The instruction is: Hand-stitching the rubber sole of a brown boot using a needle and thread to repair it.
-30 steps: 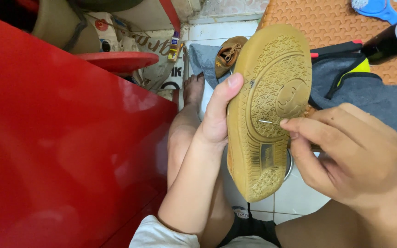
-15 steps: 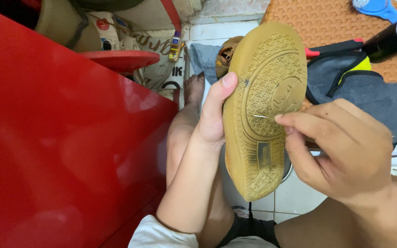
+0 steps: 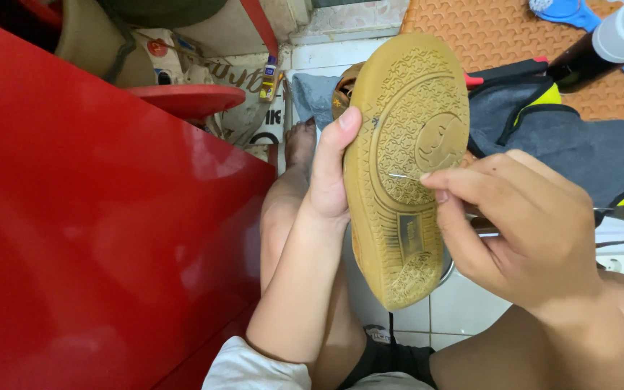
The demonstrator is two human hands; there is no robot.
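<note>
Left of the shoe stands a big red cabinet [image 3: 95, 231], filling that side. Our left hand [image 3: 330, 177] grips the shoe [image 3: 406, 166] by its left edge, thumb up along the rim, holding it upright with the tan rubber sole facing us. Right of the shoe, our right hand [image 3: 521, 224] pinches a thin needle [image 3: 404, 175] between fingertips, its tip against the sole's middle. Behind the shoe to the right lies a grey cloth [image 3: 579, 148] on an orange mat [image 3: 500, 32].

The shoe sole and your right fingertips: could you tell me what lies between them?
In the head view, a thin metal needle spans from the right hand to the shoe sole, which the left hand holds.
</note>
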